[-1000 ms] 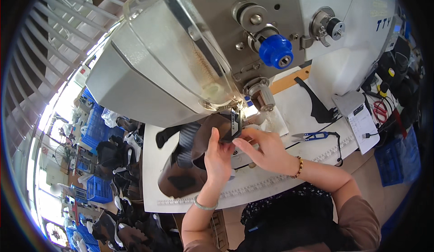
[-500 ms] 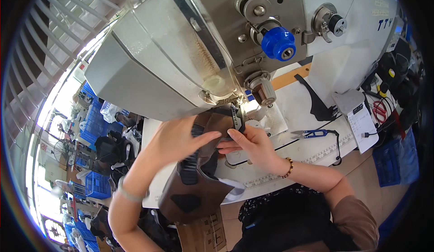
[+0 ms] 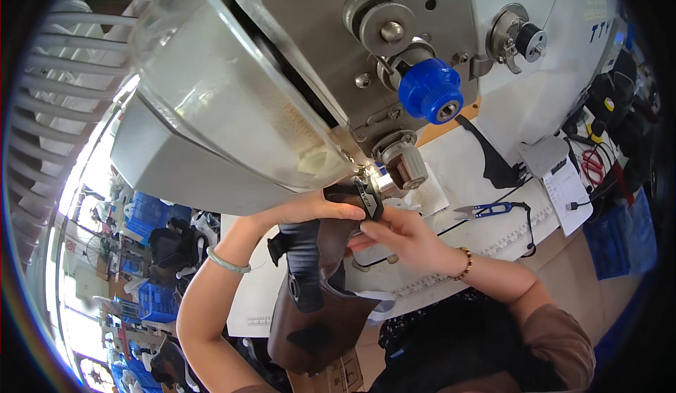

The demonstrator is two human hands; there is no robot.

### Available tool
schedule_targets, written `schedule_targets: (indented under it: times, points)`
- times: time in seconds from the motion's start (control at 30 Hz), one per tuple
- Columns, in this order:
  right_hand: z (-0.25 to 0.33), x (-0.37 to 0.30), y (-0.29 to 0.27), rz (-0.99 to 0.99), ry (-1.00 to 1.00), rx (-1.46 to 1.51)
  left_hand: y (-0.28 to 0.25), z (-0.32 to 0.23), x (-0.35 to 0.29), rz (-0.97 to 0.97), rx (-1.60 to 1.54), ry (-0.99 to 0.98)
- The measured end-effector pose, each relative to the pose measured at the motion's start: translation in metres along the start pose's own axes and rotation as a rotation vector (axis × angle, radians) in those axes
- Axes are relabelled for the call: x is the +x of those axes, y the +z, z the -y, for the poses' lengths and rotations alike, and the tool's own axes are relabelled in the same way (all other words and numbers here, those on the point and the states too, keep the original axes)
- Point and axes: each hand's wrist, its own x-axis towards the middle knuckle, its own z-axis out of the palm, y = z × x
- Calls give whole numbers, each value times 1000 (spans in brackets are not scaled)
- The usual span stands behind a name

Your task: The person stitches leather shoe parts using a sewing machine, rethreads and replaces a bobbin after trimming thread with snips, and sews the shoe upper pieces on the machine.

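Curving brown shoe upper [image 3: 320, 315], black-patched

This is a sewing workshop: a large grey-white sewing machine [image 3: 303, 13] with a round blue knob [image 3: 431, 90] fills twelve o'clock, above a flat white worktable [image 3: 458, 241] bearing a ruler strip [image 3: 422, 284]. Blue-handled metal snips [image 3: 489, 210] lie near three o'clock; blue slatted plastic crates [image 3: 158, 301] and dark heaped pieces [image 3: 167, 246] crowd eight o'clock.
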Motion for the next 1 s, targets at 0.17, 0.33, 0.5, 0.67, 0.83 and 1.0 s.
schedule_targets:
  times: [0.17,0.33,0.5,0.67,0.83,1.0]
  points:
    - [13,-26,-35,-25,-124,-629,5,-3,5,16,-162,-48]
    - [38,7,-56,-50,-1119,-1605,7,-5,4,113,-356,-42]
    - [42,16,-51,-39,-1297,-1586,2,-1,5,165,-390,-161]
    - [37,14,-49,-51,-1221,-1517,-2,-14,1,102,-178,-192]
    - [32,17,-54,-74,-1212,-1501,-2,15,15,126,-139,-92]
    - [30,19,-50,-73,-1183,-1468,3,42,10,67,-145,-26]
